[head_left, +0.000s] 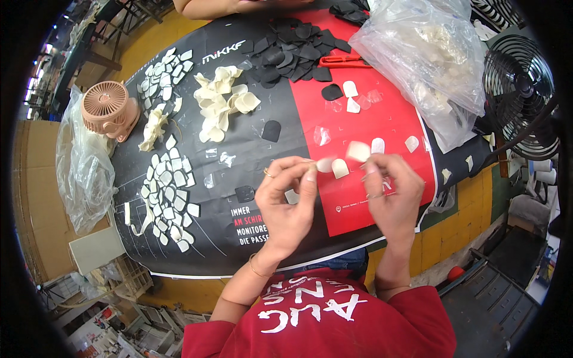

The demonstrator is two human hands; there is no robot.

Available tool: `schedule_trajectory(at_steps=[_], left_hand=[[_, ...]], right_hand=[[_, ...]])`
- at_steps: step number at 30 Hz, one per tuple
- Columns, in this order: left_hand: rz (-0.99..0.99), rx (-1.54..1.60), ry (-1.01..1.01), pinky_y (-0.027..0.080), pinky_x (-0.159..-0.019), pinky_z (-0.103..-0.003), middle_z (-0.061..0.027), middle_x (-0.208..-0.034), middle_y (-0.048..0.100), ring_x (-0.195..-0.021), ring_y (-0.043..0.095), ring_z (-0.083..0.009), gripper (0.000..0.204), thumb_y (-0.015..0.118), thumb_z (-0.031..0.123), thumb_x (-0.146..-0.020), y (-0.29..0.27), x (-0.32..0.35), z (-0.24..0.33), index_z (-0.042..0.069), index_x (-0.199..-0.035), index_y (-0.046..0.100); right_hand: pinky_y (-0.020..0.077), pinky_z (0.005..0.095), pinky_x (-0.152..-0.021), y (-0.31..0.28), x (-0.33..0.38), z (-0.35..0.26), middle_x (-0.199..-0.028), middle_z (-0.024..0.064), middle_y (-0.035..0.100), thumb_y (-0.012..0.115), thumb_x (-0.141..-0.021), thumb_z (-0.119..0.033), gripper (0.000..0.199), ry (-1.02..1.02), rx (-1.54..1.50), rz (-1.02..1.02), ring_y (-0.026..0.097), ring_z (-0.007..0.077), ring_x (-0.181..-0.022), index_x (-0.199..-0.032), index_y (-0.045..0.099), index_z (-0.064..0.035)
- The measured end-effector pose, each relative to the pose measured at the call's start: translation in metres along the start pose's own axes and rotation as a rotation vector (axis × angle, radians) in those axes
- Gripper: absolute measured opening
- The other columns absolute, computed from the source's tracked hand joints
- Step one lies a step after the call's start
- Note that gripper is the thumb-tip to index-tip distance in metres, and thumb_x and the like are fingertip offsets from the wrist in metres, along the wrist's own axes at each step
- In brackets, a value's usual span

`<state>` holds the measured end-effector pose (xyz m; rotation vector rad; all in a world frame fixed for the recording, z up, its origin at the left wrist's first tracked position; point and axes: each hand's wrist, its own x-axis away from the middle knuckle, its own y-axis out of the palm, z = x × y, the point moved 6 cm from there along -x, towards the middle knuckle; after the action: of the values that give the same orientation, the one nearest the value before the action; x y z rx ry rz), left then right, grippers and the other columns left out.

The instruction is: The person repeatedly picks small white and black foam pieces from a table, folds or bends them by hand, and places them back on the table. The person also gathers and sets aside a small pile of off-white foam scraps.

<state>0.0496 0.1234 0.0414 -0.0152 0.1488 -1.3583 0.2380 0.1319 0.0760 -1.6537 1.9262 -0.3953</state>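
Over the black and red printed mat, my left hand point(285, 203) pinches a small pale, thin piece point(325, 164), blurred by motion. My right hand point(395, 194) grips a cream rounded piece point(359, 151) between thumb and fingers, also blurred. The two held pieces are close but apart. A cream rounded patch point(339, 169) lies on the red part between my hands. Just beyond my right fingers rests a white patch point(378, 145), with another pale patch point(412, 143) to its right. Partly behind my left fingers is a further light piece point(292, 197).
Black patches point(292, 53) are heaped at the far side, near a red-handled tool point(345, 61). Cream pieces point(221, 101) and black-edged white patches point(170, 191) lie left. A plastic bag point(430, 59), a black fan point(519, 95) and a small pink fan point(107, 107) flank the mat.
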Motion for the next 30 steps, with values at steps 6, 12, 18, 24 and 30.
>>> schedule_trajectory(at_steps=[6,12,18,24,30], left_hand=[[-0.002,0.162,-0.059,0.049,-0.068,-0.022,-0.0096,-0.104,0.067,-0.079,0.060,-0.0085,0.011,0.068,-0.002,-0.091,-0.002,-0.004,-0.008,-0.004,-0.101,0.073],[-0.157,0.252,-0.090,0.048,-0.069,-0.023,-0.0081,-0.105,0.066,-0.083,0.059,-0.0085,0.009,0.068,0.000,-0.092,0.013,0.004,-0.002,-0.002,-0.100,0.072],[-0.413,-0.357,0.510,0.051,-0.080,-0.038,-0.0059,-0.108,0.061,-0.096,0.062,-0.0271,0.027,0.080,0.003,-0.069,0.000,0.021,0.034,0.012,-0.094,0.074],[-0.450,-0.295,0.537,0.051,-0.081,-0.038,-0.0049,-0.109,0.062,-0.099,0.063,-0.0248,0.030,0.080,0.007,-0.068,-0.027,0.048,0.026,0.014,-0.096,0.073],[-0.227,-0.660,0.349,0.046,-0.087,-0.041,-0.0081,-0.115,0.063,-0.102,0.062,-0.0293,0.036,0.079,0.011,-0.078,-0.063,0.045,-0.007,0.010,-0.113,0.069]], right_hand=[[0.0496,0.0299,-0.058,-0.008,-0.003,0.024,-0.082,0.0113,0.067,0.077,-0.088,-0.017,0.027,0.296,0.156,0.054,0.063,0.0172,-0.066,-0.104,0.065,0.0023],[0.0485,0.0267,-0.060,0.021,0.008,0.008,-0.088,0.0092,0.066,0.073,-0.093,-0.022,0.038,0.144,-0.423,-0.174,0.063,0.0124,-0.076,-0.119,0.065,0.0031],[0.0514,0.0231,-0.060,0.038,0.027,0.024,-0.082,0.0060,0.068,0.061,-0.102,-0.016,0.025,0.445,-0.960,-0.681,0.062,0.0095,-0.067,-0.111,0.070,0.0052],[0.0527,0.0229,-0.065,0.047,0.064,0.023,-0.084,0.0063,0.069,0.064,-0.097,-0.006,0.029,0.486,-1.091,-0.999,0.065,0.0094,-0.073,-0.124,0.066,0.0053],[0.0510,0.0261,-0.068,0.066,0.073,0.013,-0.090,0.0080,0.071,0.064,-0.094,0.001,0.031,0.383,-0.767,-0.766,0.065,0.0118,-0.075,-0.125,0.066,0.0011]])
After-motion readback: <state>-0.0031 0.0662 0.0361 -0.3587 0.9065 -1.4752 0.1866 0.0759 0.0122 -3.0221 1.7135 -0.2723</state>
